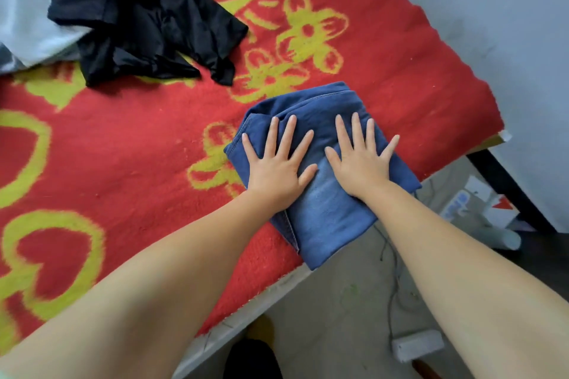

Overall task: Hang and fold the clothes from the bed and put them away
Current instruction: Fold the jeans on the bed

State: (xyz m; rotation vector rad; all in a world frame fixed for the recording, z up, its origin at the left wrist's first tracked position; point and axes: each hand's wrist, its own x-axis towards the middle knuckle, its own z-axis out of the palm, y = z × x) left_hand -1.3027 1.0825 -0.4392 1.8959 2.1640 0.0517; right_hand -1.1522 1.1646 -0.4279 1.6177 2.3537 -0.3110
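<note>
Red-and-yellow flowered bed blanket [123,148]: folded blue denim jeans [323,209] at edge, left hand [277,169], right hand [360,163] pressing flat, fingers [289,132] spread, gripping nothing.

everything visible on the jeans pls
The jeans are blue denim, faded paler in the middle, with stitched seams showing along the edges. They are folded into a compact bundle lying at the bed's near edge, one corner overhanging the floor. The left hand and right hand press flat on top, fingers spread.

jeans [326,206]: blue, faded paler patch; blanket [123,148]: red, yellow flowers and hearts; garment [138,15]: black; wall [508,24]: grey-white
</note>
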